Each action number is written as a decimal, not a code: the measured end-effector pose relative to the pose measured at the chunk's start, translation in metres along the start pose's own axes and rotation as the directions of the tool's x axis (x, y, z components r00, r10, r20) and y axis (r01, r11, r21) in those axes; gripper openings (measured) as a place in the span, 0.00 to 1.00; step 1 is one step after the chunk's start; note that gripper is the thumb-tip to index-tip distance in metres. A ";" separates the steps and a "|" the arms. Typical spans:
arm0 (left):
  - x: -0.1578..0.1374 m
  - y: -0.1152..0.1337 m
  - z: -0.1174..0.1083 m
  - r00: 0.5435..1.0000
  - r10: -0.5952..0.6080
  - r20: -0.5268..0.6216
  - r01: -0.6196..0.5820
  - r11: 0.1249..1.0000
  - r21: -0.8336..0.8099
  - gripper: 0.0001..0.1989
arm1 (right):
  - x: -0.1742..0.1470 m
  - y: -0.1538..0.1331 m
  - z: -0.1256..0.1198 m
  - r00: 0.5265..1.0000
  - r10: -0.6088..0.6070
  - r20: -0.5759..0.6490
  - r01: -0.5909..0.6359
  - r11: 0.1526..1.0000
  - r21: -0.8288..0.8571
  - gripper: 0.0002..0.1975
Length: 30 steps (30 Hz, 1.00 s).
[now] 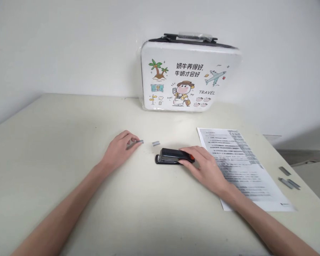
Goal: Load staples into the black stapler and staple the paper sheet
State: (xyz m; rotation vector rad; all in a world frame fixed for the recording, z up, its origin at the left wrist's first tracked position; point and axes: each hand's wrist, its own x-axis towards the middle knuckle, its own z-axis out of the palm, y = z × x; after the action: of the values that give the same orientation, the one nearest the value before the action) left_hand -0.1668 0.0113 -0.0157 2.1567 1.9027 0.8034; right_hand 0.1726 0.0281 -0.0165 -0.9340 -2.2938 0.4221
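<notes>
A black stapler (173, 155) lies on the table with its front end pointing left. My right hand (202, 165) is closed around its rear end, thumb on the near side and fingers over the top. Part of a red-orange patch shows beneath those fingers. To the left, my left hand (122, 147) pinches a thin grey strip of staples (140, 141) between thumb and fingers, close to the tabletop. Between the two hands, just behind the stapler's front end, a short piece of staple strip (156, 143) rests on the table.
Printed paper sheets (245, 177) lie to the right, partly beneath my right forearm. Several more staple strips (289, 181) sit near the table's right edge. At the back, a white carry case (189, 74) with cartoon prints and a black handle stands near the wall.
</notes>
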 end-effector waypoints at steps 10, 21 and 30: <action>-0.004 0.000 0.000 1.000 -0.011 -0.013 0.011 1.000 0.016 0.13 | 0.002 0.004 -0.007 0.987 0.150 -0.058 -0.147 0.988 0.042 0.15; -0.002 0.001 -0.001 1.000 0.009 -0.020 -0.008 0.999 0.034 0.15 | 0.003 0.003 -0.008 0.989 0.145 -0.009 -0.144 0.987 0.067 0.15; -0.002 0.000 0.001 1.000 -0.009 0.000 0.009 1.000 -0.003 0.15 | -0.001 0.006 -0.003 0.997 0.037 0.062 -0.040 0.998 0.044 0.14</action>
State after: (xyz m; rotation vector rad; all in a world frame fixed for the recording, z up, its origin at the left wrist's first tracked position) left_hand -0.1666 0.0102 -0.0176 2.1449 1.9084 0.8050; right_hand 0.1785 0.0320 -0.0177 -0.9559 -2.3141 0.5235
